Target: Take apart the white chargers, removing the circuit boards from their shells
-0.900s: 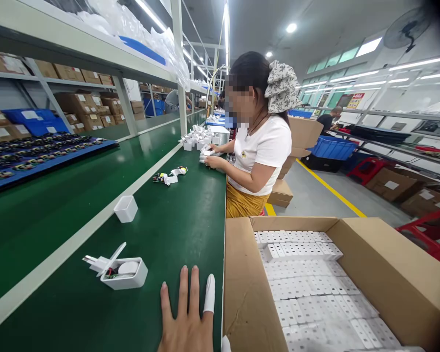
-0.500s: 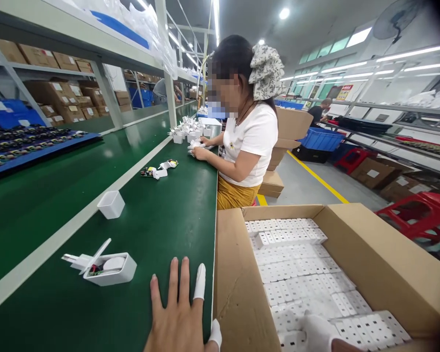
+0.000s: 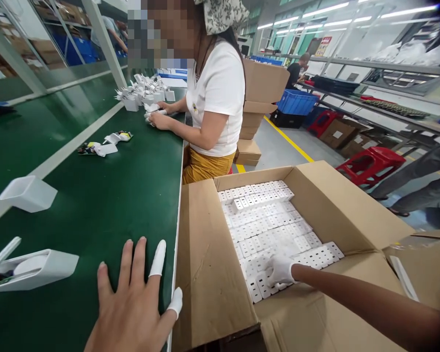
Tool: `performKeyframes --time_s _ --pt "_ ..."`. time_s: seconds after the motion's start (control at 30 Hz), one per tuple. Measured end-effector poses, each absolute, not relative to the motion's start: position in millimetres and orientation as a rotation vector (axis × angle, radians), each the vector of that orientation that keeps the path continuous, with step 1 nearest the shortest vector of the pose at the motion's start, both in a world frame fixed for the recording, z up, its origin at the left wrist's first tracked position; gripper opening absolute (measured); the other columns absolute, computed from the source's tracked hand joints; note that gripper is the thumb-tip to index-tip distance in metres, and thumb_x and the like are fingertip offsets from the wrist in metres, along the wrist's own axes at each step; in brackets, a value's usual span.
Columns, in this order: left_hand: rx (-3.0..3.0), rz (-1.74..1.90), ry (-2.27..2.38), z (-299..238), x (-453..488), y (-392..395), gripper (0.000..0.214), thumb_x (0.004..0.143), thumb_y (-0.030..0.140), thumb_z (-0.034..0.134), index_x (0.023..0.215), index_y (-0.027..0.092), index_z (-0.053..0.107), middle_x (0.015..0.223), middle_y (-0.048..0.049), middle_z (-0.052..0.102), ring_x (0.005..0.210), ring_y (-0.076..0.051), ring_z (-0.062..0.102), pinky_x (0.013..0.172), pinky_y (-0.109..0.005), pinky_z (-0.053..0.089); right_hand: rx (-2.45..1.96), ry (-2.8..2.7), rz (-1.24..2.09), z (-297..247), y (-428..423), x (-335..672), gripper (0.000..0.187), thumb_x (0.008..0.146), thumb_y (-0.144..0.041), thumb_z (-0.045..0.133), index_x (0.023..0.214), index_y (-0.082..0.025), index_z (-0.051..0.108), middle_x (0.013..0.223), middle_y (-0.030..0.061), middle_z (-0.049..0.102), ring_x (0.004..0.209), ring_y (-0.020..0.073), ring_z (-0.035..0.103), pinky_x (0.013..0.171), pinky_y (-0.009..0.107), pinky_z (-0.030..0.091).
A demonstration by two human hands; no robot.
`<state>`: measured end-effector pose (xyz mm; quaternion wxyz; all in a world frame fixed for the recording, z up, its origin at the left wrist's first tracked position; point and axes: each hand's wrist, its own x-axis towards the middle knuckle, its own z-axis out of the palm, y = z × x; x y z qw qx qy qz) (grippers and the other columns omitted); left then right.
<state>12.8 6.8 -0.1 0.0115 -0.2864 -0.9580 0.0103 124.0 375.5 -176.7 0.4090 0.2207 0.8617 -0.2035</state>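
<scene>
While the left hand (image 3: 135, 303) lies flat and spread on the green surface (image 3: 106, 210), holding nothing, the gloved right hand (image 3: 280, 269) rests fingers-down on the white plug parts (image 3: 264, 220) packed in rows inside the open cardboard box (image 3: 337, 210), its grip unclear.

A long green bench (image 3: 95, 210) is running away from the camera, with a pale strip (image 3: 64, 155) lying along its length. An open white shell (image 3: 28, 193) is sitting on that strip, and a white tray of parts (image 3: 29, 270) is lying at the near left. The person's left hand (image 3: 132, 308) is resting flat on the green surface. Farther along, loose white pieces with circuit boards (image 3: 104, 143) are lying together, and a cluster of white parts (image 3: 143, 92) is sitting before a co-worker's hands (image 3: 157, 116).
</scene>
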Motion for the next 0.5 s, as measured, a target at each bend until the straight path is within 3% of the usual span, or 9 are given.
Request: performKeyframes --time_s 0.27,0.37,0.43,0.5 --pt "-0.873 0.006 -3.098 9.3 10.8 7.1 0.04 0.073 0.043 0.053 0.083 0.011 0.074 0.157 -0.0264 0.021 0.148 -0.044 0.007 0.112 -0.072 0.006 0.51 2.189 -0.302 -179.2 373.8 129.6 0.027 0.089 -0.038 0.068 0.101 -0.013 0.067 0.095 0.0045 0.069 0.089 0.0202 0.067 0.084 0.04 0.055" --pt "-0.822 -0.001 -3.222 22.1 9.5 12.9 0.039 0.073 0.042 0.054 0.089 0.013 0.076 0.157 -0.0224 0.022 0.146 -0.044 0.009 0.112 -0.072 0.005 0.491 2.246 -0.289 -171.7 373.5 132.9 0.027 0.083 -0.031 0.068 0.104 -0.014 0.071 0.094 0.0102 0.072 0.086 0.0269 0.07 0.081 0.044 0.057" --pt "-0.811 -0.025 -3.305 25.5 6.3 14.2 0.042 0.072 0.044 0.056 0.095 0.015 0.076 0.157 -0.0207 0.024 0.145 -0.046 0.01 0.11 -0.075 0.004 0.397 2.294 -0.338 -168.1 376.5 135.6 0.041 0.072 -0.028 0.07 0.112 -0.022 0.072 0.114 0.012 0.071 0.1 0.0322 0.069 0.089 0.044 0.055" --pt "-0.813 -0.062 -3.324 24.7 2.8 13.3 0.045 0.072 0.048 0.059 0.097 0.016 0.077 0.156 -0.0206 0.027 0.144 -0.049 0.012 0.107 -0.078 0.004 0.275 2.335 -0.399 -167.0 381.0 137.6 0.066 0.062 -0.029 0.072 0.127 -0.033 0.065 0.138 0.0065 0.058 0.122 0.033 0.059 0.102 0.039 0.048"
